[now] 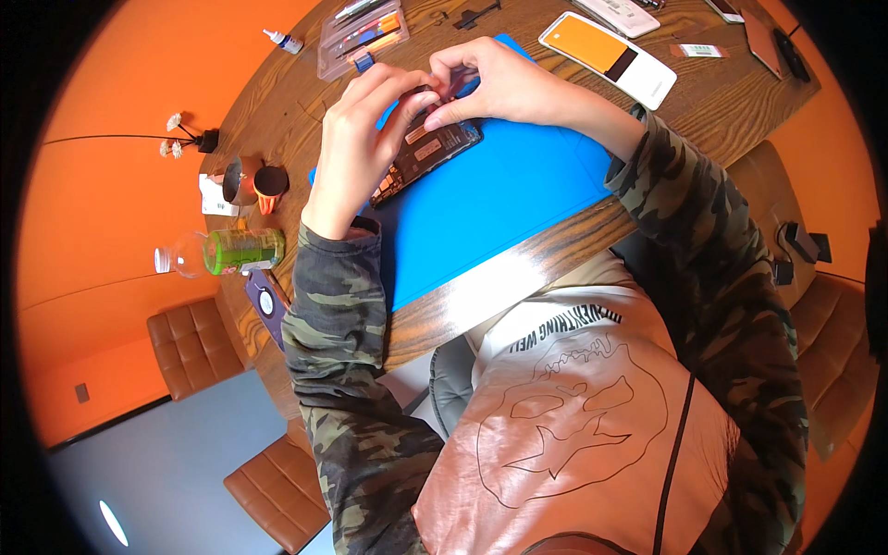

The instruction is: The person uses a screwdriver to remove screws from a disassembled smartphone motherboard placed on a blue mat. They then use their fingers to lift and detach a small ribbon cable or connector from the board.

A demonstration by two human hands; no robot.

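A dark opened phone, its inner parts bare, lies on a blue mat. Above its far end my left hand has its fingers bent and closed in a pinch. Facing it, my right hand is closed too, thumb and forefinger drawn together near the left fingertips. Something small with a reddish tint shows between the fingertips, too hidden to name. The fingers cover the far part of the phone.
Beyond the hands stands a clear tool case with a small bottle beside it. An orange-and-white phone part lies at the far right. Leftward are a dark cup, a green-labelled bottle and a purple phone.
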